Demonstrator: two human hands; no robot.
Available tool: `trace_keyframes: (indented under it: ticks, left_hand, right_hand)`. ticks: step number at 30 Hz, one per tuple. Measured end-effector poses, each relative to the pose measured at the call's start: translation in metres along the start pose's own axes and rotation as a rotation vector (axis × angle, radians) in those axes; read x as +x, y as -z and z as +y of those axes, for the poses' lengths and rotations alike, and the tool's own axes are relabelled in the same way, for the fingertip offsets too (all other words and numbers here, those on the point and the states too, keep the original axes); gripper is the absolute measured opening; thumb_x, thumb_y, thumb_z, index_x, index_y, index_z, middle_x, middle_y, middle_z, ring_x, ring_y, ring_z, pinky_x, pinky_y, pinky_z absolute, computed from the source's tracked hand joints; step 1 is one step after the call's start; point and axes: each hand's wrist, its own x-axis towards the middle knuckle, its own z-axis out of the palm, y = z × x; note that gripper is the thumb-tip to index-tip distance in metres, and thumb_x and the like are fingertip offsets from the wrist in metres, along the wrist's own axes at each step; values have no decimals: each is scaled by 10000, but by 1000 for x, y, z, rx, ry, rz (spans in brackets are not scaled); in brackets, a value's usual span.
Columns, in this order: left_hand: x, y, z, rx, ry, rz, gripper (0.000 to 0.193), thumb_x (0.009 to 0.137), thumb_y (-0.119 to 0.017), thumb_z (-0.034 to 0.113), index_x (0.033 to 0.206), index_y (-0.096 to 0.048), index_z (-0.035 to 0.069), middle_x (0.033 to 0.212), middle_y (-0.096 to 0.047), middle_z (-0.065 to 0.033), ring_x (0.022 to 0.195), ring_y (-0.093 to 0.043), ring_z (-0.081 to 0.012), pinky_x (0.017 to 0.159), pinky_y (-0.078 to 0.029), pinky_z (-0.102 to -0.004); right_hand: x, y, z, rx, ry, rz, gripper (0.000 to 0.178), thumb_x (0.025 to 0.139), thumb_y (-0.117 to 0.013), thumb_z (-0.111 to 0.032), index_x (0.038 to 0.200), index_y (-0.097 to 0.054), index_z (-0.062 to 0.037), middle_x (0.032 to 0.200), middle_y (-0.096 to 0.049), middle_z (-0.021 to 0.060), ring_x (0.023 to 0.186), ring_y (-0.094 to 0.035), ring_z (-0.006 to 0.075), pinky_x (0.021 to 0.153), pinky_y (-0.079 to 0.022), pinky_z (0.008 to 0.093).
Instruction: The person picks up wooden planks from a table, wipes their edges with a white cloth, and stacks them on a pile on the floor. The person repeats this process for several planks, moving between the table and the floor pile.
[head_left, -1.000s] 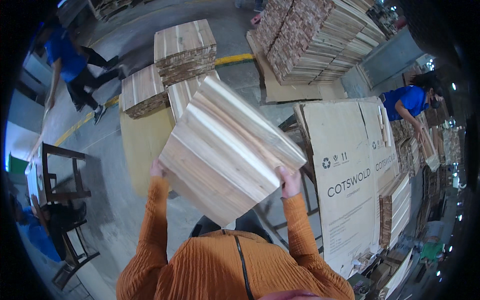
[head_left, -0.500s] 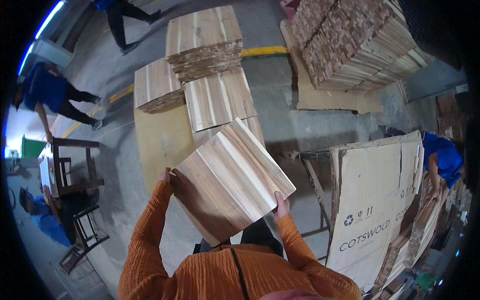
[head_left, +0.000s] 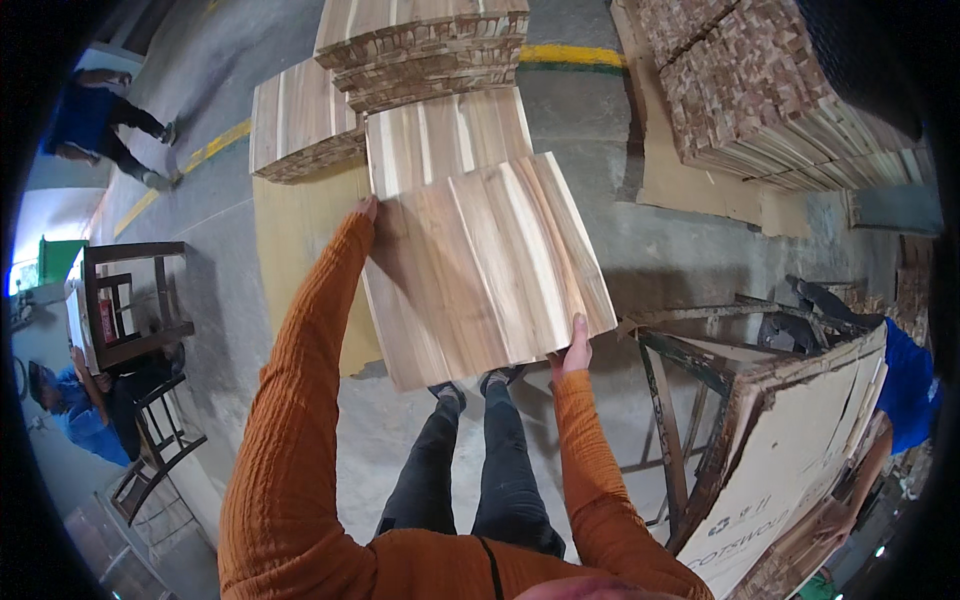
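A square striped wooden panel [head_left: 490, 270] is held out in front of me, slightly turned. My left hand [head_left: 368, 210] grips its far left corner, and my right hand [head_left: 574, 350] grips the near right side with the thumb on top. Most fingers are hidden under the wood. Beyond the panel lies a stack of similar panels [head_left: 445, 135], partly covered by the one I hold. Behind it rises a taller panel stack [head_left: 425, 45], with a lower stack [head_left: 305, 120] to its left. Whether my panel touches the stack below it, I cannot tell.
Tan sheet [head_left: 300, 250] lies under the stacks. A large block of stacked wood [head_left: 760, 90] stands far right on cardboard. At near right is a metal-framed table [head_left: 660, 400] with a cardboard sheet [head_left: 790, 480], a person in blue [head_left: 905, 380] beside it. Others sit and walk at left.
Both hands have carried the panel forward, away from my body, turning it more square to the stacks. My view has shifted, and my legs now show below it.
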Motion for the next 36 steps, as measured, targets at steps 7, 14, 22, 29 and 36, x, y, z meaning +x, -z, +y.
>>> trace_keyframes:
  ticks: [7,14,22,29,36]
  left_hand:
    - [31,-33,15,-538,207,-183,517,833,-466,424,1272,-428,152,1139,-555,-150,1028,-528,-342,871,-414,-458]
    - [-118,-57,-106,-93,70,283,755,746,-644,453,1321,-357,56,1303,-429,-193,1173,-433,-351,968,-358,-412]
    - [-223,-135,-116,-1634,939,-232,844,759,-636,486,1392,-165,187,1323,-293,-223,1063,-471,-447,819,-447,-567]
    - [-166,-118,-107,-1428,538,52,570,786,-668,134,1282,-394,68,966,-580,-152,731,-623,-252,588,-540,-363]
    - [-65,-72,-86,-1133,329,221,386,811,-607,78,1185,-514,69,791,-619,-105,611,-627,-188,549,-530,-269]
  right_hand:
    - [30,-38,20,-70,52,92,850,683,-669,-548,1286,-345,-45,1252,-445,149,1079,-481,299,800,-452,478]
    - [47,-44,47,62,-31,259,782,748,-627,-518,1322,-342,-68,1259,-445,154,1135,-450,324,924,-386,516]
    - [48,-30,52,55,-166,56,685,802,-566,-318,1340,-244,-40,1373,-229,194,1170,-357,376,964,-346,489]
    - [60,-86,48,40,-127,-38,695,788,-597,-302,1316,-264,6,1316,-263,209,1162,-353,336,964,-358,457]
    - [107,-159,40,19,-122,-299,743,798,-607,-275,1352,-192,-5,1362,-211,212,1162,-360,349,960,-387,452]
